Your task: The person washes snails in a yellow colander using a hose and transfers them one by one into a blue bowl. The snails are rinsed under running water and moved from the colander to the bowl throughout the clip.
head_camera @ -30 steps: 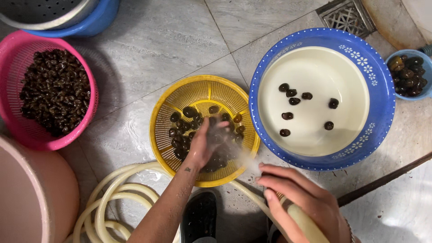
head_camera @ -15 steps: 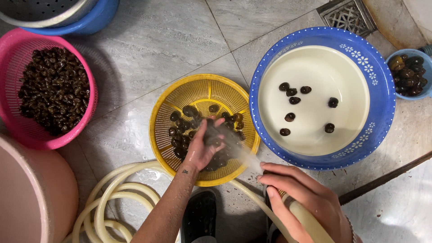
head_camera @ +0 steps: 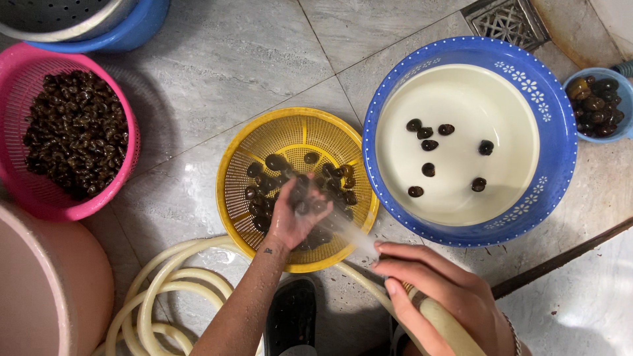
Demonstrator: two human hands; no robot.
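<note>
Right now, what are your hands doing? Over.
Left hand in yellow basket, cupping dark snails. Right hand grips hose, spraying water on them. Nothing in the way.

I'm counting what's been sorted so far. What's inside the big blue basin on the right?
The blue basin has a cream inside holding seven dark snails, scattered singly, four toward its upper left. Whether it holds water cannot be told. Nothing covers its inside; neither hand reaches it.
</note>
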